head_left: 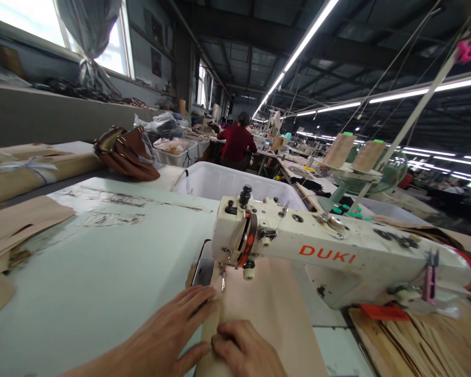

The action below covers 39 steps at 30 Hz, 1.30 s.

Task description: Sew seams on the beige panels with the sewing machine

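A light beige fabric panel [272, 298] lies on the bed of a white sewing machine [275, 230], running under its presser foot [223, 280]. Along its left side is a narrow, darker beige strip [210, 327]. My left hand [176, 327] rests at the strip's left edge, fingers stretched toward the presser foot and thumb apart. Nearer to me, my right hand [248, 348] has its fingers curled down, pinching the strip's edge against the panel. Its fingertips are partly hidden. The needle area is small and blurred.
Beige pieces [19, 230] are stacked at the left of the pale green tabletop [102, 277]. A brown bag [129, 154] and a white bin [235, 180] stand behind. Pink thread snips [430, 277] sit on the machine; cut strips [419, 340] lie right. A person in red [237, 144] sits farther off.
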### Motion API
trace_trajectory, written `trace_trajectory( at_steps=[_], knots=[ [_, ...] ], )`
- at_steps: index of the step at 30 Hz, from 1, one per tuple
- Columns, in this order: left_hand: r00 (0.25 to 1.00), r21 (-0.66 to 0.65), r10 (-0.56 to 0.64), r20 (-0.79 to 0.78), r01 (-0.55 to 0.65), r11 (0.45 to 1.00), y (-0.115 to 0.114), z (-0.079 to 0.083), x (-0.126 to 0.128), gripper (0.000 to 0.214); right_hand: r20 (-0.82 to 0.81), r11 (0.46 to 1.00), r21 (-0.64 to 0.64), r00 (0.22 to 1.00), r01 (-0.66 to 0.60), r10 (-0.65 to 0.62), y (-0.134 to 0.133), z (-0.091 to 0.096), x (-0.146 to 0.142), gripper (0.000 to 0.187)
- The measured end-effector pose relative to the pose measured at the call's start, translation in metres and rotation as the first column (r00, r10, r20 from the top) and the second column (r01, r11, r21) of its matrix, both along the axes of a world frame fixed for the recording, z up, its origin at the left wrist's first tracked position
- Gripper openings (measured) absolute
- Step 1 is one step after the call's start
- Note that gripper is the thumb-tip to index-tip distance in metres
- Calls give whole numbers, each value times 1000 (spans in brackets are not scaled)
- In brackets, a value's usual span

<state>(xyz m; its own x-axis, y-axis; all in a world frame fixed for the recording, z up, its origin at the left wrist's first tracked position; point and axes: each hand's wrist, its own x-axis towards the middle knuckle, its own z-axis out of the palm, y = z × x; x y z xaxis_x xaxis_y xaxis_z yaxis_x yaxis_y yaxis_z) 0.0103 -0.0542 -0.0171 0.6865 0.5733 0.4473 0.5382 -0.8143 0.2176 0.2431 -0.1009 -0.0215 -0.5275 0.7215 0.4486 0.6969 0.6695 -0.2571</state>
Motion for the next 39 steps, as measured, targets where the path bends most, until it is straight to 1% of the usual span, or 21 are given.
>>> trace_trajectory(
  at_steps=[2,3,4,6,8,9,11,12,13,14,16,18,21,23,25,27,29,34,37,39],
  knots=[
    [999,26,-46,4,46,999,-10,13,2,61,-43,983,-145,993,-114,108,10,25,5,16],
    [998,38,-65,4,65,997,-15,19,3,60,-63,973,-197,992,-118,108,17,35,6,17],
    [997,47,-74,-1,74,996,-18,24,5,60,-55,973,-210,995,-93,83,25,43,6,21],
    [996,61,-80,-26,82,995,-23,32,6,58,55,989,-142,997,-38,47,42,47,5,28],
    [993,66,-99,-62,103,993,-26,35,5,51,212,998,-60,977,-8,21,54,41,1,35],
    [991,71,-108,-77,113,991,-28,35,4,48,272,999,-40,962,30,-18,56,37,0,36],
    [986,84,-129,-106,138,987,-30,33,1,46,313,988,-13,939,151,-140,54,28,-2,34],
    [984,91,-130,-120,142,986,-31,32,0,46,296,979,-8,936,203,-191,50,24,-2,34],
    [982,93,-129,-134,143,985,-32,30,-1,47,262,974,-15,941,225,-213,45,21,-2,36],
    [982,94,-123,-146,138,986,-32,29,-1,47,220,976,-29,954,215,-203,41,19,-2,39],
    [980,77,-117,-161,131,988,-31,28,-1,47,144,987,-56,980,148,-139,35,16,-1,44],
    [980,36,-122,-155,129,991,-28,28,0,48,96,992,-81,991,99,-92,36,13,0,44],
    [986,-50,-128,-109,123,991,-22,27,2,51,26,988,-122,995,95,-92,44,14,3,42],
    [990,-88,-117,-72,111,990,-18,26,3,53,-24,982,-163,994,98,-103,50,18,4,36],
    [993,-104,-108,-53,102,989,-15,24,4,52,-52,962,-233,986,143,-159,57,25,3,28],
    [992,-109,-112,-54,106,988,-14,24,5,51,-56,928,-297,966,227,-254,64,30,0,18],
    [991,-107,-114,-65,107,988,-15,25,6,50,-48,894,-323,938,311,-343,73,31,-4,11],
    [991,-78,-102,-88,95,992,-19,32,8,45,-32,851,-323,894,414,-447,87,18,-14,6],
    [988,-72,-107,-110,100,992,-20,33,9,42,-32,836,-316,875,449,-482,91,11,-19,7],
    [988,-76,-109,-113,101,992,-20,31,7,44,-40,823,-312,859,474,-510,97,9,-21,10]
  ],
)
